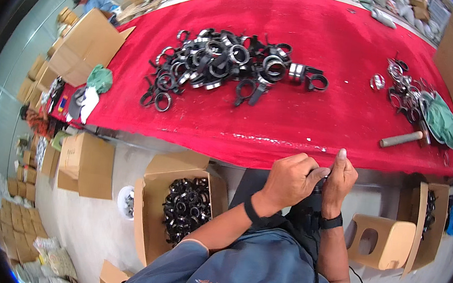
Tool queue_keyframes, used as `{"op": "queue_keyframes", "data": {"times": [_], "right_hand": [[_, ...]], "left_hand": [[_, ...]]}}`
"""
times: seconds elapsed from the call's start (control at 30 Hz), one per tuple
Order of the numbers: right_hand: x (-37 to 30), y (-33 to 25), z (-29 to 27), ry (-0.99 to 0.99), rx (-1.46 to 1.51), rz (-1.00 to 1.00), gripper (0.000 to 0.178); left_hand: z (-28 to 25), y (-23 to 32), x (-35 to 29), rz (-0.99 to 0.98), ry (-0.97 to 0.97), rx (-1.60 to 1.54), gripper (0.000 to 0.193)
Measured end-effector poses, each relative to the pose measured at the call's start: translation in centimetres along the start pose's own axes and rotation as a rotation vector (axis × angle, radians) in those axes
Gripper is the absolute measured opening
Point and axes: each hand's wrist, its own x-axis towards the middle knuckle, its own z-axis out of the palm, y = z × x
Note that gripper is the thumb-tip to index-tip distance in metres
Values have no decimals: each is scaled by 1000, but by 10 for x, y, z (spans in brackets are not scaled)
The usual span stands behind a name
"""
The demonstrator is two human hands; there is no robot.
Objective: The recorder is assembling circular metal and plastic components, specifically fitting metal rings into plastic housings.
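Note:
My left hand (291, 179) and my right hand (339, 180) are close together over my lap, at the near edge of the red-covered table (194, 130). The left fingers are curled in, with the thumb reaching toward the right hand. On the right hand the fingers are bent and one digit points up. Something small and dark shows in the gap between the two hands, but its kind is hidden by the fingers. A large pile of black and silver metal rings (218, 58) with dark tabs lies on the table ahead of the hands, to the left.
Silver rings (401, 85), a green cloth (441, 121) and a cylindrical rod (401, 139) lie at the table's right. Below on the left stands a cardboard box (143, 221) of black rings (186, 206). A tan stool (387, 244) is at lower right. Another person (95, 1) is far left.

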Motion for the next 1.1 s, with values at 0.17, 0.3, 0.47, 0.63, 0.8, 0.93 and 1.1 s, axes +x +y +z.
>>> {"op": "queue_keyframes", "data": {"times": [0.17, 0.3, 0.47, 0.63, 0.8, 0.93, 1.1], "right_hand": [[7, 12, 2, -81, 299, 175, 66], [9, 45, -34, 39, 133, 130, 61], [-13, 81, -73, 50, -87, 184, 50], [-20, 96, -88, 91, -185, 134, 47], [-23, 123, -101, 111, -364, -70, 35], [-16, 133, -103, 155, -401, -217, 27], [-18, 135, -112, 168, -396, -181, 25]], "left_hand": [[-16, -27, 18, 54, -190, 126, 23], [-53, -61, 108, 209, -47, 470, 24], [-115, -130, 229, 275, 34, 887, 27], [-99, -178, 274, 155, -101, 1043, 40], [33, -147, 303, 259, -232, 828, 48], [155, -148, 325, 295, -407, 619, 71], [296, -155, 337, 252, -459, 393, 107]]}}
